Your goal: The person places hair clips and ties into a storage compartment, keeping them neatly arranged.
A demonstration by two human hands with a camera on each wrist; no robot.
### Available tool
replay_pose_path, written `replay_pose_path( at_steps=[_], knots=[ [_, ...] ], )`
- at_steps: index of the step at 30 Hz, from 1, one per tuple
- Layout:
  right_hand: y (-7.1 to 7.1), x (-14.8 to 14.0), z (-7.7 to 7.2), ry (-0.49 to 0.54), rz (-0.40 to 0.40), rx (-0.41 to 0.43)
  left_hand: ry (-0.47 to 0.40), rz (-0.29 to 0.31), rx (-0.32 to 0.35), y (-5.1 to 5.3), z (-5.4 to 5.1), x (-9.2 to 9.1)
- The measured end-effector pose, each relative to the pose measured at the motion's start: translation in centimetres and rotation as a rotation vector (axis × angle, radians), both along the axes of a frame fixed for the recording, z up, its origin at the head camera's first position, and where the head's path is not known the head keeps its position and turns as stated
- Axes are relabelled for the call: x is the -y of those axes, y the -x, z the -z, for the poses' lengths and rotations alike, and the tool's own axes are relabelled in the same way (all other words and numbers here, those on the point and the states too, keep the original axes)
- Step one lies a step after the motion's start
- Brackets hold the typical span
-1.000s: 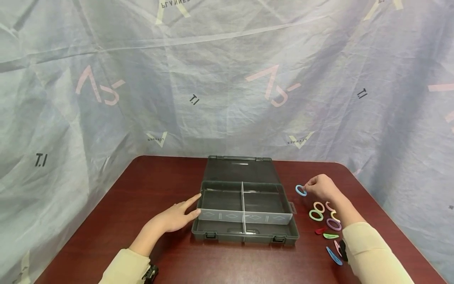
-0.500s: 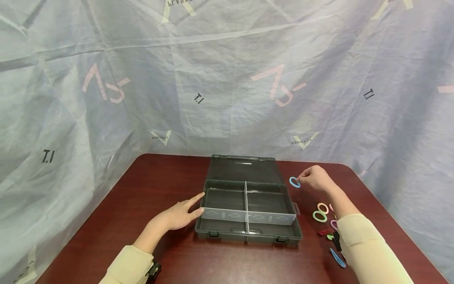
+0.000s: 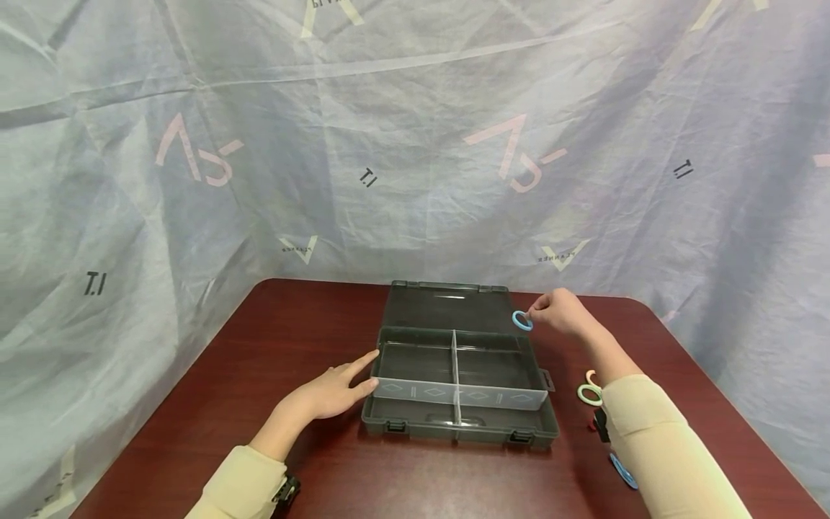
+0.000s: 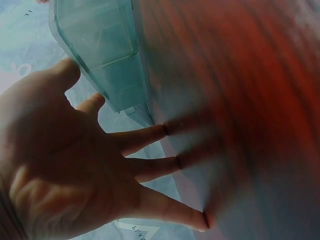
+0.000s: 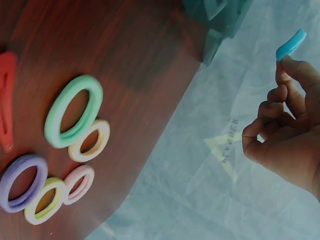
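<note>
A blue hair tie (image 3: 522,321) is pinched between thumb and forefinger of my right hand (image 3: 563,313), held up in the air by the back right of the dark see-through box (image 3: 460,435). In the right wrist view the blue ring shows nearly edge-on above the fingertips. My left hand (image 3: 329,392) is spread at the box's left side, thumb and forefinger touching its rim. Its other fingers stand with their tips on the table, as the left wrist view shows. The box lies with its lid (image 3: 447,306) folded back and pale dividers (image 3: 493,396) inside.
To the right on the table lie a green hair tie (image 5: 74,111), a peach one (image 5: 90,140), a purple one (image 5: 23,183), a yellow one (image 5: 46,201) and a pink one (image 5: 79,185). A red hair clip (image 5: 6,100) and a blue clip (image 3: 623,471) lie nearer.
My right hand has carried the blue hair tie up and leftward, from beside the box to its back right corner. The left hand keeps its place at the box. The head view has shifted slightly.
</note>
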State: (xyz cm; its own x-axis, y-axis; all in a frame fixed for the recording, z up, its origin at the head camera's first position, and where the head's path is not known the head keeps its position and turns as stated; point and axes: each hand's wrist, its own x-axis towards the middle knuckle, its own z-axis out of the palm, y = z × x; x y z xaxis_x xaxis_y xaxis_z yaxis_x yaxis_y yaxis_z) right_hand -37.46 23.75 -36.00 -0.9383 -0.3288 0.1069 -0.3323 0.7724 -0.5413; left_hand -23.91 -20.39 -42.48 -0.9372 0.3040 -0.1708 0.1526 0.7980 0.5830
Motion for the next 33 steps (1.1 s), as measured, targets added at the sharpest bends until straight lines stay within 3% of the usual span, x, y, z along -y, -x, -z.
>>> replay_pose_path(
  at_steps=[16, 33],
  knots=[
    [0.9, 5.8, -0.8, 0.005, -0.082, -0.021, 0.009, 0.002, -0.008, -0.1, -0.1, 0.0],
    [2.2, 11.1, -0.1, -0.017, -0.180, -0.026, 0.017, -0.015, -0.006, -0.3, -0.2, -0.2]
  ],
)
